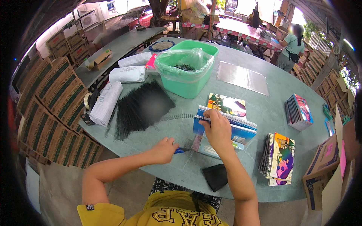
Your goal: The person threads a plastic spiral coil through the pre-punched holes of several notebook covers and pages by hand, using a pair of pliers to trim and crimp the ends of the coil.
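My right hand point(218, 130) pinches a thin dark spiral coil point(183, 116) at the punched edge of a blue-and-white notebook point(241, 130). The coil's free length sticks out to the left over the table. My left hand point(164, 150) is closed around a small blue-handled tool point(178, 150), probably pliers, whose dark tip points right toward the notebooks. Behind the held notebook lies a notebook with a colourful cover point(227, 104). A large heap of loose black coils point(145, 107) spreads to the left of my hands.
A green bin point(184, 83) lined with clear plastic holds dark scraps. White wrapped rolls point(106, 103) lie at left. Bound notebooks point(283, 158) and another stack point(299, 112) stand at right, near an open carton point(320, 173). A black pouch-like piece point(215, 177) lies near the front edge.
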Tool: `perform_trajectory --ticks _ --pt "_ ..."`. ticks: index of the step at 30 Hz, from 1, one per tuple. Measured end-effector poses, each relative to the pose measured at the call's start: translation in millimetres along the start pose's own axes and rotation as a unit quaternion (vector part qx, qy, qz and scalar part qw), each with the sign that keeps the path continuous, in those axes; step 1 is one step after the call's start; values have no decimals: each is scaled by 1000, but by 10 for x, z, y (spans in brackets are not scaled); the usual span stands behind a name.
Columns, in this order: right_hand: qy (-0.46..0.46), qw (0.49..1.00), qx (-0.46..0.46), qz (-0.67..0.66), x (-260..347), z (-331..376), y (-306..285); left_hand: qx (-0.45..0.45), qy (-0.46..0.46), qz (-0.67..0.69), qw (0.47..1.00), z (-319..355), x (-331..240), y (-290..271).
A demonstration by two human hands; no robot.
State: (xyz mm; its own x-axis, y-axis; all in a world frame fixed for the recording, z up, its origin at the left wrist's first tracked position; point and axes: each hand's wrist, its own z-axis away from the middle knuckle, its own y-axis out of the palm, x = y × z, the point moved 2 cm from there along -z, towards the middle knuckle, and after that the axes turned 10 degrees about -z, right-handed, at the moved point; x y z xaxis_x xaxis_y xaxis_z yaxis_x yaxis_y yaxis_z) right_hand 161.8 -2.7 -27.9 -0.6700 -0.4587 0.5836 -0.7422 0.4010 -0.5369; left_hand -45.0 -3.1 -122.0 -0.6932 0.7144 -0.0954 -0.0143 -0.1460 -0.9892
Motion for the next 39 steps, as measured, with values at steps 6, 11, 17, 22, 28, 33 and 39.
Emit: perform_trajectory --ticks 6,11,17,22,28,33,39 --pt "-8 997 61 41 -40 12 -69 -102 -64 106 987 -50 -332 -1364" --pt "13 1000 6 -19 13 10 -72 -91 -80 56 991 -121 -257 -1520" --pt "0 997 23 68 -10 17 -51 -22 -97 28 995 -181 -291 -1598" --pt "46 998 15 48 46 10 -69 -11 -85 -33 996 -239 -312 -1603" --pt "43 999 10 24 34 1 -85 -42 -72 -141 986 -284 -412 -1572" --pt "55 998 10 28 51 0 -94 -64 -74 -135 986 -373 -349 -1493" --pt "71 996 36 35 24 -23 -162 -81 -68 -29 994 -162 -195 -1157"
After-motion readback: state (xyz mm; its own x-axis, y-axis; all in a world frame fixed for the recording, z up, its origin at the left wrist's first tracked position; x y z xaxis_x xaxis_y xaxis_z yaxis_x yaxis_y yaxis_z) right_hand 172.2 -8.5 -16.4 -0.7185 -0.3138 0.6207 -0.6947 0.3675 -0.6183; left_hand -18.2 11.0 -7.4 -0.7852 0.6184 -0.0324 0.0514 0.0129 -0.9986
